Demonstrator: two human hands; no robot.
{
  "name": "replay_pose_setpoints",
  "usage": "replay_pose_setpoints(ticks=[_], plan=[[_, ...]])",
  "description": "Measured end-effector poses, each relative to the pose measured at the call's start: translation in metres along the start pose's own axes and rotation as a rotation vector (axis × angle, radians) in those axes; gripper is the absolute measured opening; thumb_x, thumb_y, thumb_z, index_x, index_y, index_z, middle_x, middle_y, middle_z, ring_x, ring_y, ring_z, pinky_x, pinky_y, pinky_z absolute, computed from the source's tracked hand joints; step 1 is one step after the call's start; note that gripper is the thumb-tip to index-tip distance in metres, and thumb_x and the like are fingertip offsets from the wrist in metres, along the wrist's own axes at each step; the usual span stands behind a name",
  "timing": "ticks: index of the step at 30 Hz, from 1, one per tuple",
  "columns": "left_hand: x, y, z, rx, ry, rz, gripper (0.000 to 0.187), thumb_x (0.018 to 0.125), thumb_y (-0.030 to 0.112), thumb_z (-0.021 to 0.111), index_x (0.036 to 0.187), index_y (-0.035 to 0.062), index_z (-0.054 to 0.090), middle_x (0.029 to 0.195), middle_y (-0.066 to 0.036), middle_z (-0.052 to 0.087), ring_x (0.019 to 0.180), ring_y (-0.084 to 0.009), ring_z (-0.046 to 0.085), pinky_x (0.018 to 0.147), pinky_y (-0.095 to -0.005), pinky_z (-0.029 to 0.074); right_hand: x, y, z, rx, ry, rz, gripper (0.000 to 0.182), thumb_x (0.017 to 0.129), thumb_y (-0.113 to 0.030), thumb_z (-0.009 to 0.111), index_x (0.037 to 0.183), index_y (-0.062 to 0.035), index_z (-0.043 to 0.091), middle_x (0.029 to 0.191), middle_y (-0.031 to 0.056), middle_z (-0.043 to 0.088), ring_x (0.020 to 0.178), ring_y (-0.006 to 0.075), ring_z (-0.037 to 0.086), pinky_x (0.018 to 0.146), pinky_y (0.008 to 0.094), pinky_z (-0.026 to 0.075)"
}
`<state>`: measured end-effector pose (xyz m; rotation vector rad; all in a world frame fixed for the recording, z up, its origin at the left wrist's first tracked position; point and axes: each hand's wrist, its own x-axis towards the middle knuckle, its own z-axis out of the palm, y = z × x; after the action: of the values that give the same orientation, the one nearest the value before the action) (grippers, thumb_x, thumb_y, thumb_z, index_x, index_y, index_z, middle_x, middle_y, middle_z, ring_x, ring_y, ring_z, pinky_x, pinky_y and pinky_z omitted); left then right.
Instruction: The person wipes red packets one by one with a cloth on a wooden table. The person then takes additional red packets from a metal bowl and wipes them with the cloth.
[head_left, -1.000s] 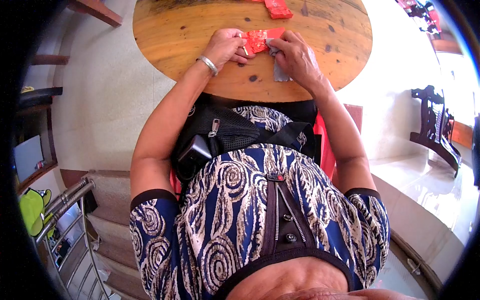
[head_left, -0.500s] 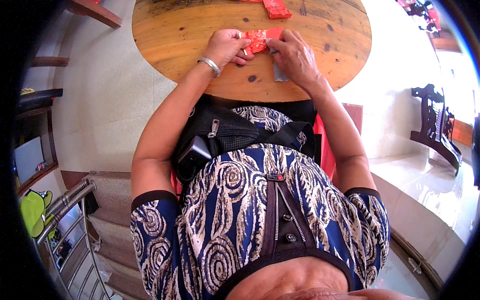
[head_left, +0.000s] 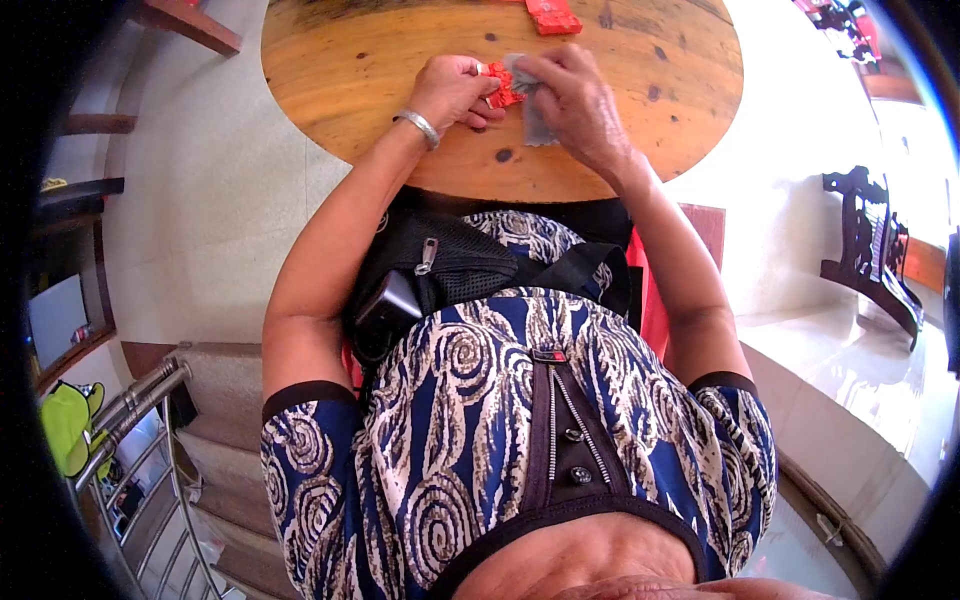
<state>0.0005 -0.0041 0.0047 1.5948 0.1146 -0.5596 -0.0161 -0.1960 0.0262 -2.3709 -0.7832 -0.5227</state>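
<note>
Over the round wooden table (head_left: 380,90), my left hand (head_left: 448,92) pinches a small red packet (head_left: 502,90) by its left end. A silvery bracelet circles that wrist. From the other side, my right hand (head_left: 575,100) grips a thin grey cloth (head_left: 539,126) between thumb and fingers. Part of the cloth covers the packet's right end, and the rest hangs below the fingers. Print on the packet is too small to read. Farther back lies another red packet (head_left: 553,16), apart from both hands.
A black bag (head_left: 440,270) rests on my lap at the table's near edge. To the right stands a dark carved wooden piece (head_left: 868,250). Stairs (head_left: 230,400) with a metal railing (head_left: 140,425) are at the lower left, where a yellow-green item (head_left: 68,430) hangs.
My right hand has moved slightly left and up with the grey cloth, which now covers more of the packet's right part. My left hand has barely moved.
</note>
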Motion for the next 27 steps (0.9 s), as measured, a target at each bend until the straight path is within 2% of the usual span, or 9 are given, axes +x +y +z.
replay_pose_setpoints(ticks=[5, 8, 11, 13, 14, 16, 20, 23, 27], plan=[[0.001, -0.003, 0.0, 0.01, 0.01, -0.002, 0.017, 0.092, 0.019, 0.06, 0.1, 0.0045, 0.064, 0.089, -0.006, 0.07, 0.069, -0.0153, 0.07, 0.05, -0.0227, 0.055, 0.001, -0.006, 0.007, -0.166, -0.115, -0.003, 0.032, 0.077, -0.009, 0.061, 0.105, -0.021, 0.069, 0.093, 0.0087, 0.056, 0.094, 0.0288, 0.056, 0.079, 0.0385, 0.052], [0.001, -0.003, 0.001, -0.061, 0.033, 0.024, 0.011, 0.09, 0.012, 0.061, 0.086, 0.0022, 0.059, 0.079, -0.009, 0.067, 0.067, -0.0193, 0.071, 0.048, -0.0256, 0.055, 0.0, 0.003, 0.008, -0.101, -0.055, 0.015, 0.029, 0.078, -0.009, 0.06, 0.103, -0.0209, 0.07, 0.092, 0.0086, 0.056, 0.093, 0.0293, 0.056, 0.079, 0.0393, 0.051], [0.002, -0.004, 0.0, -0.021, 0.02, 0.0, 0.016, 0.092, 0.018, 0.06, 0.099, 0.0042, 0.063, 0.086, -0.007, 0.069, 0.068, -0.0155, 0.07, 0.051, -0.0238, 0.056, -0.005, 0.016, 0.007, -0.12, -0.071, 0.077, 0.028, 0.078, -0.01, 0.06, 0.101, -0.0205, 0.071, 0.092, 0.0088, 0.056, 0.093, 0.0298, 0.056, 0.079, 0.0402, 0.051], [0.002, -0.004, 0.0, -0.034, 0.019, 0.002, 0.014, 0.091, 0.017, 0.061, 0.097, 0.004, 0.062, 0.084, -0.007, 0.068, 0.068, -0.0157, 0.07, 0.05, -0.0237, 0.056, -0.005, 0.019, 0.002, -0.099, -0.154, 0.11, 0.031, 0.077, -0.002, 0.058, 0.105, -0.0112, 0.067, 0.097, 0.0118, 0.056, 0.097, 0.0316, 0.056, 0.084, 0.0412, 0.048], [0.001, -0.004, 0.0, -0.034, 0.019, 0.002, 0.014, 0.091, 0.017, 0.061, 0.097, 0.004, 0.062, 0.084, -0.007, 0.068, 0.068, -0.0157, 0.07, 0.05, -0.0237, 0.056, -0.005, 0.019, 0.002, -0.099, -0.153, 0.111, 0.031, 0.077, -0.002, 0.058, 0.105, -0.0112, 0.067, 0.097, 0.0118, 0.056, 0.097, 0.0316, 0.056, 0.084, 0.0412, 0.048], [0.001, -0.004, -0.001, -0.045, 0.019, 0.017, 0.012, 0.091, 0.016, 0.062, 0.094, 0.0042, 0.061, 0.083, -0.008, 0.068, 0.068, -0.0158, 0.07, 0.05, -0.0237, 0.056, -0.005, 0.02, 0.001, -0.185, -0.107, 0.066, 0.023, 0.08, -0.013, 0.061, 0.099, -0.019, 0.071, 0.092, 0.0102, 0.056, 0.094, 0.0303, 0.056, 0.079, 0.0417, 0.051], [0.002, -0.004, -0.002, -0.053, 0.017, 0.026, 0.012, 0.09, 0.016, 0.062, 0.092, 0.0043, 0.061, 0.083, -0.008, 0.068, 0.068, -0.0159, 0.07, 0.05, -0.0239, 0.056, -0.007, 0.028, -0.007, -0.314, -0.109, 0.111, 0.02, 0.079, -0.014, 0.063, 0.098, -0.0182, 0.07, 0.093, 0.0105, 0.056, 0.096, 0.0301, 0.056, 0.078, 0.0419, 0.051], [0.003, -0.005, -0.003, -0.039, 0.007, 0.018, 0.011, 0.091, 0.015, 0.062, 0.092, 0.0044, 0.061, 0.084, -0.008, 0.068, 0.069, -0.0163, 0.07, 0.05, -0.024, 0.056, -0.009, 0.032, -0.014, -0.263, -0.126, 0.203, 0.018, 0.079, -0.015, 0.064, 0.095, -0.0163, 0.07, 0.09, 0.0114, 0.056, 0.093, 0.0303, 0.057, 0.078, 0.0407, 0.051], [0.002, -0.005, -0.002, -0.05, 0.002, 0.007, 0.012, 0.091, 0.016, 0.061, 0.094, 0.0042, 0.061, 0.085, -0.008, 0.068, 0.071, -0.0167, 0.07, 0.051, -0.0243, 0.057, -0.005, 0.013, -0.018, 0.034, -0.123, 0.092, 0.017, 0.077, -0.014, 0.064, 0.093, -0.0133, 0.07, 0.086, 0.0124, 0.055, 0.087, 0.0302, 0.058, 0.079, 0.0395, 0.05]])
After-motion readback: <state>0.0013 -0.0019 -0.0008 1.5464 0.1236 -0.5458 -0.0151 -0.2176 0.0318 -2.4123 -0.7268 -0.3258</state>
